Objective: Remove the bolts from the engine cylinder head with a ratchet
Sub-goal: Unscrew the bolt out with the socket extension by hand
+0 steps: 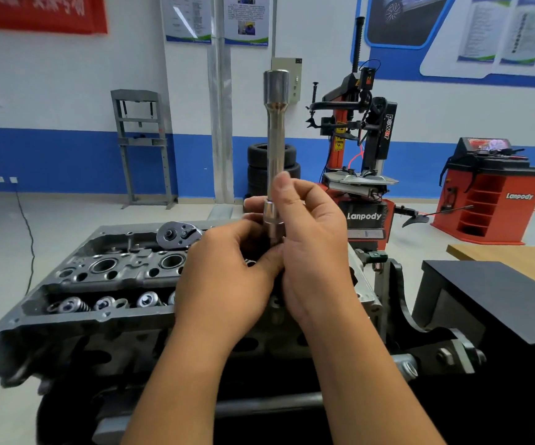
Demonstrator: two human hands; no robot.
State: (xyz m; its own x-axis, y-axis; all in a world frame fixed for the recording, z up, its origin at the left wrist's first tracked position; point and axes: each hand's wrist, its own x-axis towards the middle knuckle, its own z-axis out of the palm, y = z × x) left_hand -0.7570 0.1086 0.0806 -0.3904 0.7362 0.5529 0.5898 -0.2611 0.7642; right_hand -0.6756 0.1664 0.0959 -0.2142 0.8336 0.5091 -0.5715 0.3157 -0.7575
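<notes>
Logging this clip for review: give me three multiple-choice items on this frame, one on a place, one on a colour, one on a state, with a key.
1. Where does the ratchet head lie?
A. on the cylinder head
B. on the floor
C. on the wooden table

2. What colour is the wall's lower band?
A. green
B. blue
C. yellow

3. How is the extension bar held?
A. flat
B. upright in both hands
C. untouched

Key: 1 A, it rests on the cylinder head; 2 B, plainly blue; 3 B, left hand and right hand grip its lower end.
</notes>
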